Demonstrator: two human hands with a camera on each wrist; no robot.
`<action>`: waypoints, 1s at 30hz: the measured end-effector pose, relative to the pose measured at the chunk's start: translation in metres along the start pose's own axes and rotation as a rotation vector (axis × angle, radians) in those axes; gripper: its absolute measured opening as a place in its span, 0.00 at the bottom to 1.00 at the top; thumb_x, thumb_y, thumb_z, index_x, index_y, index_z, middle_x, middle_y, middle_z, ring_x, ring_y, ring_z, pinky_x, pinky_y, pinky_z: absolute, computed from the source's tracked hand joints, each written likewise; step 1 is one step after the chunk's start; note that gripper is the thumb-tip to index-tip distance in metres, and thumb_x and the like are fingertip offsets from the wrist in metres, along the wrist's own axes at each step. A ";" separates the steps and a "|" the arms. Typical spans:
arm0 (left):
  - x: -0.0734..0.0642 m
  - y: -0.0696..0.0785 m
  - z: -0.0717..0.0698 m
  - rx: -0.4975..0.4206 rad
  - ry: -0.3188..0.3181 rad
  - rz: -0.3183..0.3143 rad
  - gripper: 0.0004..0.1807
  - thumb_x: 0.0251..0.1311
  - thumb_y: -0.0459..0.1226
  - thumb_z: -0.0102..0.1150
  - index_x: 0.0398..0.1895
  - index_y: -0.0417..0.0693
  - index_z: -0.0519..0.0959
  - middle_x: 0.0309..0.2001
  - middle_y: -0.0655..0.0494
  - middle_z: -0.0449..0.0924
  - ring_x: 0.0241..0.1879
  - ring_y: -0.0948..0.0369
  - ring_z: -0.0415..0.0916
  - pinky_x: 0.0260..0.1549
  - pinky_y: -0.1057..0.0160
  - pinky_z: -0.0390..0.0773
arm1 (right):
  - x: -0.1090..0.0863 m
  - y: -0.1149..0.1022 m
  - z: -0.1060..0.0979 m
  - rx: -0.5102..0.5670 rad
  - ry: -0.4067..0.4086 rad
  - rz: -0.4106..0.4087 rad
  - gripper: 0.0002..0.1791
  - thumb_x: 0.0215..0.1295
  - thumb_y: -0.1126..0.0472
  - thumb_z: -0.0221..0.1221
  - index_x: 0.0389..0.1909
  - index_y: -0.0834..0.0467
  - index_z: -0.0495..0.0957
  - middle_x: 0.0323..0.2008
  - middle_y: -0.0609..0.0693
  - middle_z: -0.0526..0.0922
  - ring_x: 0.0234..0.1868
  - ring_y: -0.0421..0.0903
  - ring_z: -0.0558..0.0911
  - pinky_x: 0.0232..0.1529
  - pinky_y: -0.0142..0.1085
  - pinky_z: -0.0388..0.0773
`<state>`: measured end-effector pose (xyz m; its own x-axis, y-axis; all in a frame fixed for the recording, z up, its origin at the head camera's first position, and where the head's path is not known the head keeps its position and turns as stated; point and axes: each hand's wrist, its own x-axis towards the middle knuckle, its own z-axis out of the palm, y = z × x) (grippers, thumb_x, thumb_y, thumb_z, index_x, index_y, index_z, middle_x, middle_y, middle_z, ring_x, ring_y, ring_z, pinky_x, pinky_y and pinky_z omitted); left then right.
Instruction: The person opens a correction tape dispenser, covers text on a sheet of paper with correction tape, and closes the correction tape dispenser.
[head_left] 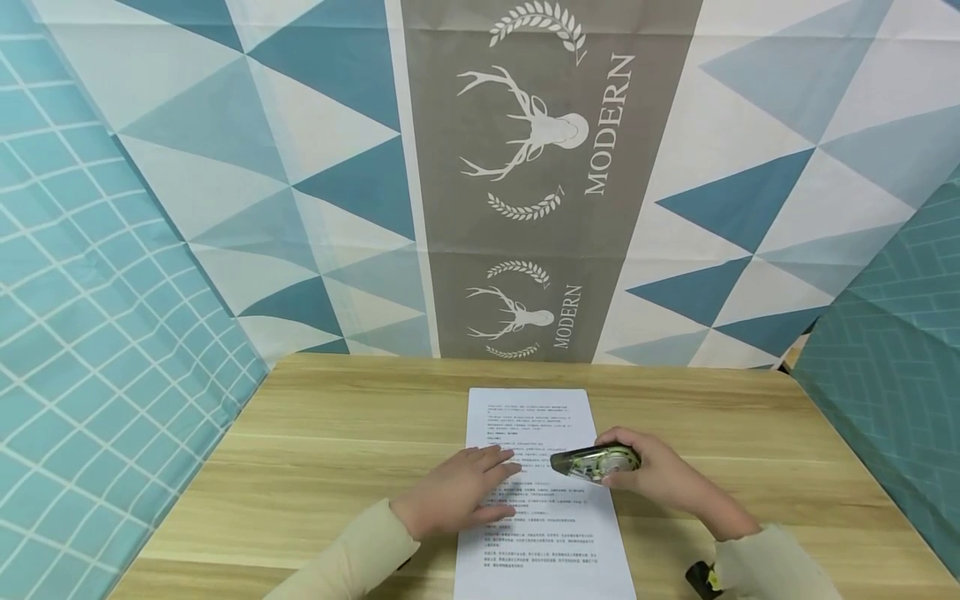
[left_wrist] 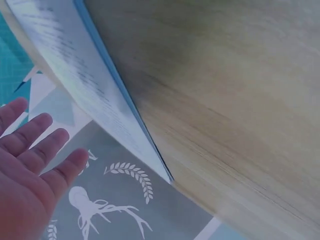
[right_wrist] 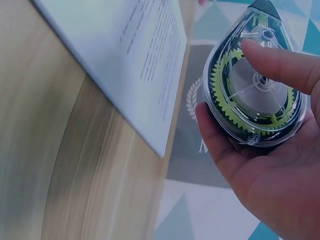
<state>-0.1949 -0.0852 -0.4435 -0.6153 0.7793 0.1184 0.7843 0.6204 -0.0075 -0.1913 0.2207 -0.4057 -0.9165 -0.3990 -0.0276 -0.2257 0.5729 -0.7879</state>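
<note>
My right hand (head_left: 656,477) holds a correction tape dispenser (head_left: 597,462) over the right side of a stack of printed paper (head_left: 536,575). In the right wrist view the dispenser (right_wrist: 252,85) has a clear case with a green toothed wheel and a white reel, gripped between thumb and fingers, its narrow dark tip facing away from the palm. My left hand (head_left: 462,492) is over the left part of the stack with its fingers straight and spread. The left wrist view shows the left hand (left_wrist: 37,160) beside the tilted-looking edge of the paper (left_wrist: 117,107).
A wooden table (head_left: 337,467) bears the paper stack. Near its front right lies a small black and yellow object (head_left: 703,578), partly hidden by the right sleeve. Patterned cloth with deer heads (head_left: 551,132) hangs behind the table, and teal cloth (head_left: 97,292) lines the sides.
</note>
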 end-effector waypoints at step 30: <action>0.005 0.010 -0.025 -0.151 0.082 0.051 0.29 0.65 0.60 0.40 0.58 0.52 0.71 0.53 0.61 0.78 0.54 0.63 0.74 0.53 0.61 0.75 | 0.007 -0.032 0.030 -0.013 -0.157 -0.098 0.18 0.56 0.61 0.65 0.47 0.49 0.74 0.47 0.52 0.77 0.39 0.44 0.75 0.36 0.29 0.73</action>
<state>-0.1880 -0.0769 -0.4177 -0.5707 0.7959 0.2021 0.8212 0.5551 0.1325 -0.1809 0.1777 -0.3991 -0.8275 -0.5595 -0.0478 -0.3161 0.5346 -0.7838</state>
